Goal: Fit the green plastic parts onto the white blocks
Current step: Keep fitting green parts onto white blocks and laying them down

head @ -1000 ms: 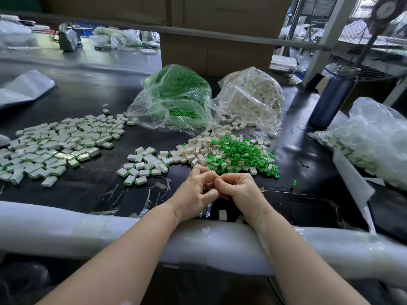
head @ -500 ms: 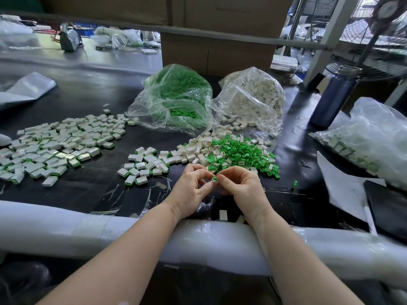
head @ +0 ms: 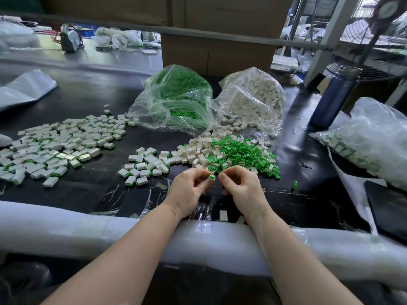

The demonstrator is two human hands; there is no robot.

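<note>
Hiding white block, left hand [head: 187, 190], green part [head: 212, 177] peeking

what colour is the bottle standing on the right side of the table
Dark blue, with a silver cap; the bottle shows in the head view.

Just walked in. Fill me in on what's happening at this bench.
A person is fitting green plastic parts onto white blocks by hand. The left hand pinches a small green-ended piece at its fingertips; the right hand is curled close beside it, and what it holds is hidden. Just beyond the hands lies a loose heap of green parts mixed with white blocks. Finished pieces are spread to the left, and two clear bags behind hold more stock.
</note>
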